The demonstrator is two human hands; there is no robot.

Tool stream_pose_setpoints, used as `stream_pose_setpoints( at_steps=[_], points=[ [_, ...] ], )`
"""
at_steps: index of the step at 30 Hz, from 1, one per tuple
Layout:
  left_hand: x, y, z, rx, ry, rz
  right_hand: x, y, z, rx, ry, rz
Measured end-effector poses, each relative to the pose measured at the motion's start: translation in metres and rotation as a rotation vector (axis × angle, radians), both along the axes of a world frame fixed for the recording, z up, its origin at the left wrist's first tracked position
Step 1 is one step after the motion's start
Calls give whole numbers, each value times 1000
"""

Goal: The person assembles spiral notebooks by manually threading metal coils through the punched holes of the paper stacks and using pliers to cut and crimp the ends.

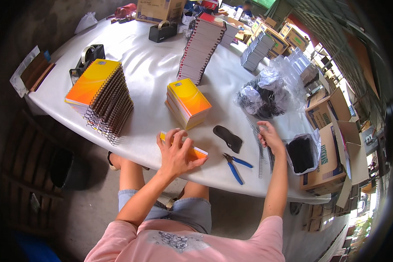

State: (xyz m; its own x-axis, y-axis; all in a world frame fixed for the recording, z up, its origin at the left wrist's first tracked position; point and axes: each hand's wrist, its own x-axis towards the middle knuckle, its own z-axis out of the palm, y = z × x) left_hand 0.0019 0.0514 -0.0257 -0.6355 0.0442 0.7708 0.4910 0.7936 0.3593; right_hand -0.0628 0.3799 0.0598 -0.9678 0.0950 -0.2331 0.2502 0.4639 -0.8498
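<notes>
My left hand [175,150] arches over a yellow-and-orange notebook [198,153] at the table's near edge, fingers and thumb gripping its sides. No coil shows on the part of the notebook left uncovered. My right hand [270,139] has its fingers curled together at several dark spiral binding coils [260,159], pinching at one; the fingertips partly hide it. Between my hands lie blue-handled pliers [236,168] with their jaws apart, and a dark, flat, curved piece [228,139]. Beyond my left hand stands a pile of similar notebooks [188,102].
At left rises a tall stack of spiral-bound notebooks [105,91], with a tape dispenser [90,56] behind. Farther back stands a red-topped book stack [201,48]. Crumpled plastic bags [270,87], a bundle of black coils [301,153] and open cartons [325,161] line the right side.
</notes>
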Motion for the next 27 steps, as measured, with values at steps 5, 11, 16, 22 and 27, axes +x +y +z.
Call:
stream_pose_setpoints(
  at_steps=[5,11,16,22,27],
  points=[
    [2,0,-4,3,8,-11,-1,2,8,-52,43,30],
    [1,-2,-5,51,27,-27,-5,-4,11,79,102,98],
    [0,-1,-5,24,42,-14,-4,-11,11,129,169,66],
    [2,-1,-3,12,25,-12,-1,-15,19,40,191,65],
    [2,0,-4,-8,-3,-19,-4,-14,17,-47,287,-13]
  ],
)
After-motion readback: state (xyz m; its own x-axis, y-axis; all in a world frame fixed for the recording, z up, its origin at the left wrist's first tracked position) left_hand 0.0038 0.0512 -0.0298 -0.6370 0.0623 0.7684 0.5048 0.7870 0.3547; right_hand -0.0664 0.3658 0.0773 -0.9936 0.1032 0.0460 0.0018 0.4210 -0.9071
